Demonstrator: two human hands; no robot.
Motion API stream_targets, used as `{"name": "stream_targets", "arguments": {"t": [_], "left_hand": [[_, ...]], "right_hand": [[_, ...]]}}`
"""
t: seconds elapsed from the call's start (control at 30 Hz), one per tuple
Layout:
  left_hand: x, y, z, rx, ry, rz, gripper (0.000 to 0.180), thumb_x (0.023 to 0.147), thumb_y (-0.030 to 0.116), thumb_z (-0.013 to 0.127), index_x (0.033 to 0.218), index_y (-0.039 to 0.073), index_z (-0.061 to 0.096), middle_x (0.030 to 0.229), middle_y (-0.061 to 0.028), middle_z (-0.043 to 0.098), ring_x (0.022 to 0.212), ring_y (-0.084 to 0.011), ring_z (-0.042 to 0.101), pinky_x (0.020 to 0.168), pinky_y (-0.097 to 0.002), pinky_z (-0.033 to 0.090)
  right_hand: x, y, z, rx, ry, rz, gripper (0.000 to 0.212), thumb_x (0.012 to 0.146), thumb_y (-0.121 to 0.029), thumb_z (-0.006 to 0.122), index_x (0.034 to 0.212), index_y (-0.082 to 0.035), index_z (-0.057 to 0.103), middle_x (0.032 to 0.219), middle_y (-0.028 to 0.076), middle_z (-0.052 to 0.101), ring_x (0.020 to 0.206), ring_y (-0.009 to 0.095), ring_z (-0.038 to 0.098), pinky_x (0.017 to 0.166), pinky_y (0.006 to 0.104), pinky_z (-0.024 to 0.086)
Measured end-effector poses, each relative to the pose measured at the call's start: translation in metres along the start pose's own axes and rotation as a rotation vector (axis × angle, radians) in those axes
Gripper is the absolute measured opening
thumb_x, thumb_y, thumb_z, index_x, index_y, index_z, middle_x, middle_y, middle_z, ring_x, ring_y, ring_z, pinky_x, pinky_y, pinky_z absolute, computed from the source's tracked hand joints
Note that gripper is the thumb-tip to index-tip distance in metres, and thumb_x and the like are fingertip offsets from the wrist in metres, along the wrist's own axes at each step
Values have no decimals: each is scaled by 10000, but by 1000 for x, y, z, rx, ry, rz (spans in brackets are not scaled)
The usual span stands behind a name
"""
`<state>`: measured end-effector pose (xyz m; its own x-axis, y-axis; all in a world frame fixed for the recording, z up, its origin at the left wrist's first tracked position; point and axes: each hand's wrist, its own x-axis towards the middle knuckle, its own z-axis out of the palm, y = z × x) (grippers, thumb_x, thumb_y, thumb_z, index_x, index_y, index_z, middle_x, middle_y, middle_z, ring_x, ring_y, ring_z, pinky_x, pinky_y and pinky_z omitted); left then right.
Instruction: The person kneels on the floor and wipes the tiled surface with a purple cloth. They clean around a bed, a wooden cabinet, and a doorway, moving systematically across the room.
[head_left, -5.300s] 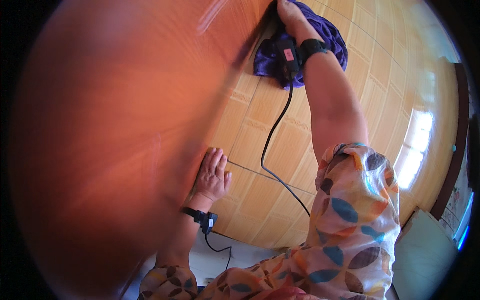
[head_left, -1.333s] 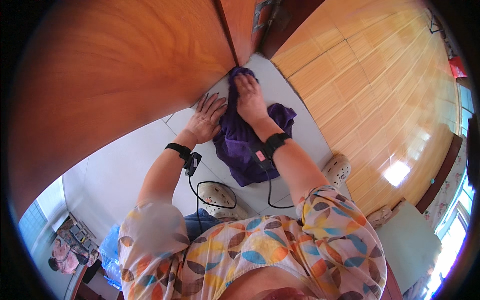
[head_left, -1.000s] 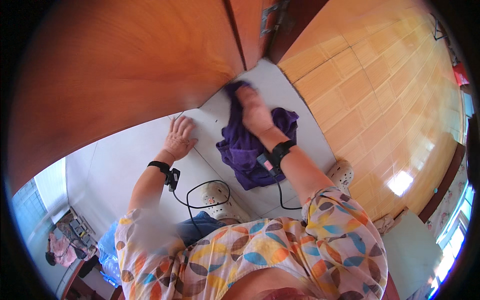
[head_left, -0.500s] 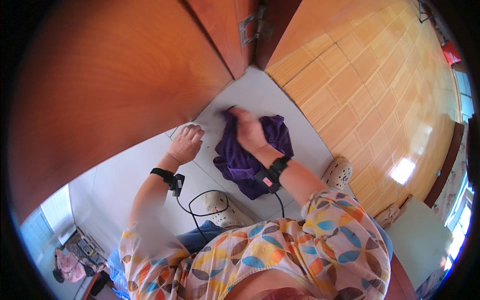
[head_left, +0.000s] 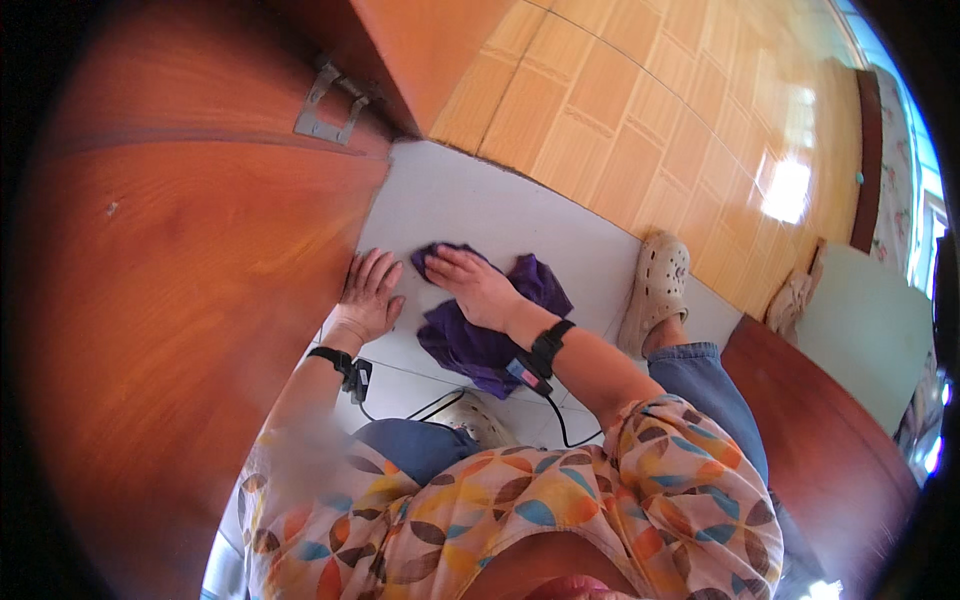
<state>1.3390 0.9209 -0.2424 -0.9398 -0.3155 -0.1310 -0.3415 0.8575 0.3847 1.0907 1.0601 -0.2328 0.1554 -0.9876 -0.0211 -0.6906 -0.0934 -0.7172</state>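
A crumpled purple cloth (head_left: pixel 462 338) lies on the pale tiled floor (head_left: pixel 455 195) in front of me. My right hand (head_left: pixel 478 288) bears down on its far left part, with the fingers laid over a bunched corner that sticks out past the fingertips. Loose folds spread beneath and to the right of the palm. My left hand (head_left: pixel 370 298) is beside the bottom edge of the reddish-brown wooden door (head_left: pixel 200 290), empty, its fingers stretched out and slightly apart. Whether its fingertips touch the door or the floor, I cannot tell.
A metal hinge (head_left: pixel 335 105) joins the door to its frame. Beyond a dark seam runs a glossy wood-patterned floor (head_left: pixel 620 110). A beige clog (head_left: pixel 657 285) is on my foot at the right; another (head_left: pixel 480 420) is partly hidden below the cloth. Black cables (head_left: pixel 567 425) hang from my wrist straps.
The view has turned, and the door fills more of the left side. My left hand has spread its fingers near the door. My right hand stays on the cloth; the right clog shows more fully.
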Motion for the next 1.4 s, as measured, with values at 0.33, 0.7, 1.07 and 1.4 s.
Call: {"name": "stream_targets", "arguments": {"t": [0.33, 0.7, 1.07, 1.4], "left_hand": [[5, 3, 10, -39, -80, -22, 703, 822, 211, 695, 1450, 46, 425, 1544, -182, 358, 1481, -400, 264, 1228, -591, 177], [3, -7, 19, 40, 10, -18, 711, 816, 246, 699, 1454, 102, 419, 1538, -129, 373, 1468, -380, 287, 1220, -583, 207], [13, -6, 7, 36, -12, 2, 732, 814, 194, 687, 1467, 93, 373, 1515, -167, 364, 1462, -406, 286, 1214, -597, 209], [18, -14, 6, 28, 23, 31, 726, 806, 205, 701, 1453, 96, 393, 1521, -156, 358, 1462, -403, 285, 1215, -600, 213]], "right_hand": [[82, 38, -16, -171, 314, 352, 500, 867, -33, 518, 1363, 27, 544, 1474, 175, 485, 1414, 364, 405, 1168, 450, 348], [-21, 98, -45, -264, 307, 543, 589, 902, -166, 582, 1470, -44, 479, 1563, 94, 430, 1467, 317, 355, 1226, 533, 221], [74, 110, -53, -382, 326, 175, 491, 959, -269, 561, 1416, -90, 557, 1517, 44, 497, 1445, 239, 399, 1200, 523, 250], [90, 122, -58, -373, 340, 127, 519, 960, -222, 563, 1469, -139, 509, 1535, 17, 477, 1449, 252, 392, 1183, 581, 261]]}}
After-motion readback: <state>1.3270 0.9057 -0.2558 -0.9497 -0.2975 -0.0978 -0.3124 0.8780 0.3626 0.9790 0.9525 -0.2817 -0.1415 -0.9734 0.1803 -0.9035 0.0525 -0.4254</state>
